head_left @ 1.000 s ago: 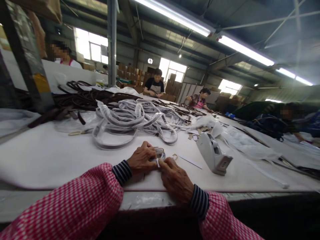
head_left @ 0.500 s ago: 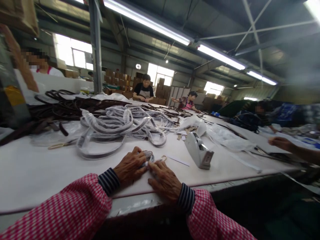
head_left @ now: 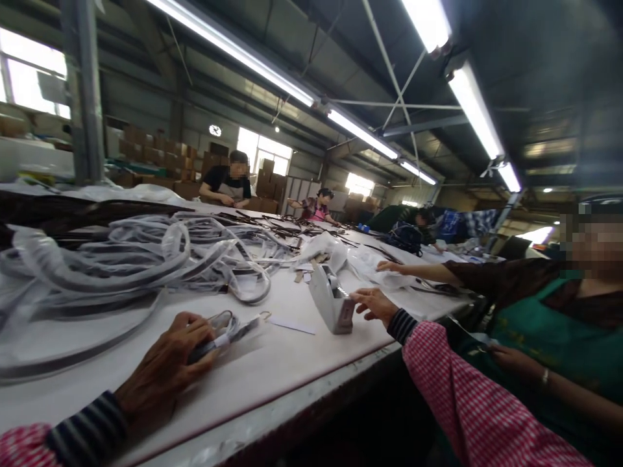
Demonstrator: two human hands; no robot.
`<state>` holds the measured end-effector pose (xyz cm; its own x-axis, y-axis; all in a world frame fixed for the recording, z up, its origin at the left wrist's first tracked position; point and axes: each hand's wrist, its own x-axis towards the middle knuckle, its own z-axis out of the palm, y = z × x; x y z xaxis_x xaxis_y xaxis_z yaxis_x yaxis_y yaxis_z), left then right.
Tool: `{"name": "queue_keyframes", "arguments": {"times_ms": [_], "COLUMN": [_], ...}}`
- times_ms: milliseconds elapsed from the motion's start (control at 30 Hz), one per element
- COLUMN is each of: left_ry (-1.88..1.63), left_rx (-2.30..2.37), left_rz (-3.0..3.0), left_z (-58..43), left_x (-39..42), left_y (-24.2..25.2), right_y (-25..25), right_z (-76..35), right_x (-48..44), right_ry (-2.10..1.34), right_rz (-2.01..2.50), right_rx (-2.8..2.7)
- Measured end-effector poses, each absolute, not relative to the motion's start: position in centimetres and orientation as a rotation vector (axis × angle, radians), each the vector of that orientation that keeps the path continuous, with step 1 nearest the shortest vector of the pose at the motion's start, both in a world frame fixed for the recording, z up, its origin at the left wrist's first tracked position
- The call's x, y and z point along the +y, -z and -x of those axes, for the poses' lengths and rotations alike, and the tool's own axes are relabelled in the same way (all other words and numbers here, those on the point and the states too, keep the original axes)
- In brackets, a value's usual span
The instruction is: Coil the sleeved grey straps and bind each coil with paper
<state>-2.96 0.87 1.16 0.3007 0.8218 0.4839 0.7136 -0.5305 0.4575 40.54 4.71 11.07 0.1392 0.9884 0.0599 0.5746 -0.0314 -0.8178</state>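
Note:
My left hand (head_left: 170,363) is closed around a folded, plastic-wrapped strap (head_left: 224,332) on the white table. The strap is dark, and a small gold-coloured metal end (head_left: 265,316) points away to the right. To the right, my right hand (head_left: 377,305) reaches to the front end of a grey tape dispenser (head_left: 327,299). Its fingers are stretched out and somewhat apart at the cutting edge. Whether they touch tape there is too small to make out. Between the strap and the dispenser lies a thin pale strip (head_left: 292,325).
Many plastic-wrapped straps (head_left: 160,256) are heaped at the left. Crumpled clear plastic (head_left: 324,250) lies behind the dispenser. A co-worker in a green apron (head_left: 549,331) sits close on the right, one arm (head_left: 428,271) stretched over the table. The table's edge (head_left: 311,383) runs below my hands.
My right hand has left the strap and moved right to the tape dispenser. My left hand still holds the strap. The view has turned right, bringing the near co-worker into sight.

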Motion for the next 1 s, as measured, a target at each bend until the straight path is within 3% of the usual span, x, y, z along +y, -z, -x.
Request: {"name": "queue_keyframes", "arguments": {"times_ms": [300, 567, 1000], "left_ry": [-0.968, -1.124, -1.175], "left_rx": [1.463, 1.469, 1.521], "left_rz": [-2.402, -2.291, -1.872], "left_z": [3.3, 4.7, 3.4], "left_x": [1.2, 2.6, 0.7], "left_y": [-1.1, 0.3, -2.8], "right_y": [-9.4, -5.4, -0.9], "right_z": [-39.9, -38.2, -38.1], "right_x": [5.8, 2.5, 1.1], "right_ry": [-0.838, -0.774, -0.786], "right_rz": [1.574, 1.312, 1.25], "right_rx": [-1.204, -0.896, -0.993]}}
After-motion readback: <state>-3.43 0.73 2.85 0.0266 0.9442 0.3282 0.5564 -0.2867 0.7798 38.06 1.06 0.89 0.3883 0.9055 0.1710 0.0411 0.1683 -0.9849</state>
